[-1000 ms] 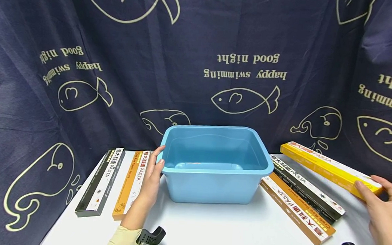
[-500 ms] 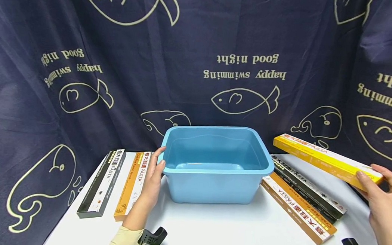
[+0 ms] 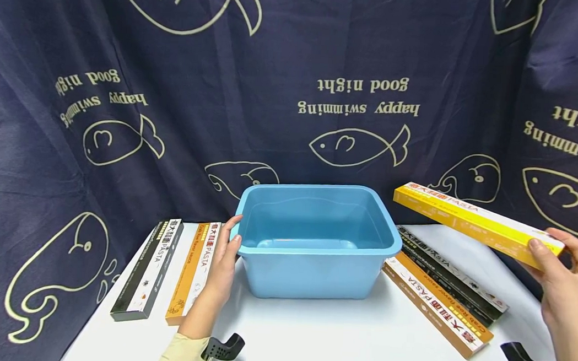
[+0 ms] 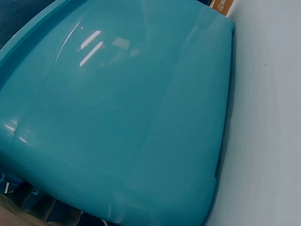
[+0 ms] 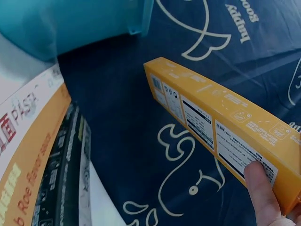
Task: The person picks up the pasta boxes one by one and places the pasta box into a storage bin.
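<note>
A long yellow and white pasta box [image 3: 475,219] is held up at the right by my right hand [image 3: 568,275], which pinches its near end between thumb and fingers. The box hangs above the table, tilted, its far end close to the blue tub's right rim; the right wrist view shows the yellow box [image 5: 211,117] with the thumb pressed on its label side. My left hand [image 3: 224,259] grips the left rim of the blue tub [image 3: 308,275]. In the left wrist view the tub's side wall [image 4: 131,108] fills most of the picture, and only part of the fingers shows.
Right of the tub, an orange pasta box [image 3: 437,305] and a black pasta box [image 3: 452,273] lie side by side on the white table [image 3: 329,337]. To the left lie another black box [image 3: 146,271] and an orange box [image 3: 194,271]. A dark blue fish-print cloth [image 3: 274,91] hangs behind.
My right hand has raised the yellow pasta box and shifted it slightly left, toward the tub. My left hand has stayed on the tub's rim.
</note>
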A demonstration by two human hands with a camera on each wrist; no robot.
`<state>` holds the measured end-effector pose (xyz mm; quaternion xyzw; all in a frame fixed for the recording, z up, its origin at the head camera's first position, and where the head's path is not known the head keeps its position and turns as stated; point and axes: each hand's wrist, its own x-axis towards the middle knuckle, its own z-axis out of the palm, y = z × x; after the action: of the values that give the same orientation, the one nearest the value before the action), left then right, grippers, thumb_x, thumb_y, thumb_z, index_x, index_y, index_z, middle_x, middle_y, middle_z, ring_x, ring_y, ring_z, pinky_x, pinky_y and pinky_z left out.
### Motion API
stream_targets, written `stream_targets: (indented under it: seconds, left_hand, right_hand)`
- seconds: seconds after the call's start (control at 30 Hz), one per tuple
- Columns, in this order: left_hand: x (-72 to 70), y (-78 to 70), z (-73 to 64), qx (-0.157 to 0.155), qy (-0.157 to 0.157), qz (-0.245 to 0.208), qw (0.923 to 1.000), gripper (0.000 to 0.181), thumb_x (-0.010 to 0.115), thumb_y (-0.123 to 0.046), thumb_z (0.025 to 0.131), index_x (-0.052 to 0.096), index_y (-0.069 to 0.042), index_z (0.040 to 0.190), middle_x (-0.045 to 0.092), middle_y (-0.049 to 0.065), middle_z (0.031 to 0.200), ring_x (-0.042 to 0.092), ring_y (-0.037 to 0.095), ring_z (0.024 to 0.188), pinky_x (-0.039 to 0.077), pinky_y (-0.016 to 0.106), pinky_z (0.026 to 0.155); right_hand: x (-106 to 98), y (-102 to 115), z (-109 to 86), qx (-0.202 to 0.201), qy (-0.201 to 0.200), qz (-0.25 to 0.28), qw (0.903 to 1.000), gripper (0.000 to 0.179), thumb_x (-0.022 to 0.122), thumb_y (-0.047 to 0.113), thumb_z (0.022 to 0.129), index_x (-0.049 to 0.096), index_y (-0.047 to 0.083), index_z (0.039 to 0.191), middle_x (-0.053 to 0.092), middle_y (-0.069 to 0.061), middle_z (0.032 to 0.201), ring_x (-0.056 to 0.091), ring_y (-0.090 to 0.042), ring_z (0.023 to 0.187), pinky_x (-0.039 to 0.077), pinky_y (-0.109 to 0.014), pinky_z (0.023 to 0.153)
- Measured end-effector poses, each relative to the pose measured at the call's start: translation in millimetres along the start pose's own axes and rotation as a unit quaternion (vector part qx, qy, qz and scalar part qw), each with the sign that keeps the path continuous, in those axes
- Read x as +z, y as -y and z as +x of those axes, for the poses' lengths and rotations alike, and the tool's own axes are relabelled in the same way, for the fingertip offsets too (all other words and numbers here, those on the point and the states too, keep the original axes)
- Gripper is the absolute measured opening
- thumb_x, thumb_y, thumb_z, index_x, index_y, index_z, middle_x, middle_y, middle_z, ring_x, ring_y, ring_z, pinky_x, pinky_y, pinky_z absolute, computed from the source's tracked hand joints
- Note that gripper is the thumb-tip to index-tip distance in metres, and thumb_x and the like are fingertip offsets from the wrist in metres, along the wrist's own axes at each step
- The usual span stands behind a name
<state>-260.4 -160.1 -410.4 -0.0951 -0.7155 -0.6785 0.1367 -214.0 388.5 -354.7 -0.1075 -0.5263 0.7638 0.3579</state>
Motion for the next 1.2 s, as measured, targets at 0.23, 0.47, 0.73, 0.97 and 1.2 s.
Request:
stream_targets:
  seconds: [0.23,0.47,0.73,0.97,1.2]
  left_hand:
    - [-0.6,-1.1,0.8,0.000,-0.001,0.002,1.0000,0.048,0.038,-0.031,0.102,0.037,-0.033,0.150,0.022,-0.003,0.162,0.024,0.026,0.147,0.019,0.065,0.116]
    - [-0.8,-0.3,1.4,0.010,-0.004,0.005,0.9999,0.048,0.038,-0.031,0.102,0.038,-0.032,0.150,0.023,-0.002,0.162,0.024,0.025,0.147,0.017,0.061,0.118]
    - [1.5,1.7,0.9,0.019,-0.003,0.006,0.9998,0.048,0.039,-0.030,0.102,0.039,-0.030,0.150,0.025,-0.001,0.161,0.027,0.026,0.146,0.018,0.056,0.119]
    - [1.1,1.8,0.0,0.020,-0.004,0.004,0.9998,0.048,0.039,-0.030,0.102,0.039,-0.028,0.150,0.026,0.000,0.161,0.027,0.025,0.146,0.018,0.056,0.119]
    - [0.5,1.4,0.4,0.012,0.000,0.001,0.9999,0.047,0.039,-0.032,0.103,0.038,-0.032,0.150,0.026,-0.003,0.160,0.027,0.024,0.146,0.019,0.058,0.118]
  right_hand:
    - [9.9,5.5,-2.6,-0.026,0.041,0.055,0.9973,0.043,0.064,-0.015,0.086,0.063,0.000,0.127,0.046,0.005,0.122,0.054,-0.010,0.100,0.057,-0.018,0.058]
    - [21.2,12.7,-8.5,-0.030,0.049,0.027,0.9980,0.043,0.066,-0.006,0.089,0.062,0.004,0.131,0.047,0.008,0.125,0.048,-0.010,0.107,0.055,-0.013,0.062]
    - [30.5,15.1,-14.1,-0.029,0.069,0.029,0.9968,0.040,0.069,-0.001,0.089,0.064,0.004,0.129,0.051,0.006,0.122,0.050,-0.010,0.106,0.056,-0.013,0.064]
    - [40.8,12.7,-16.0,-0.038,0.123,0.077,0.9887,0.037,0.064,-0.005,0.091,0.064,0.000,0.127,0.055,-0.002,0.120,0.054,-0.013,0.103,0.058,-0.019,0.066]
    - [51.7,10.7,-18.9,-0.030,0.182,0.119,0.9756,0.036,0.060,-0.010,0.092,0.063,-0.003,0.127,0.059,-0.004,0.117,0.061,-0.014,0.099,0.060,-0.024,0.068]
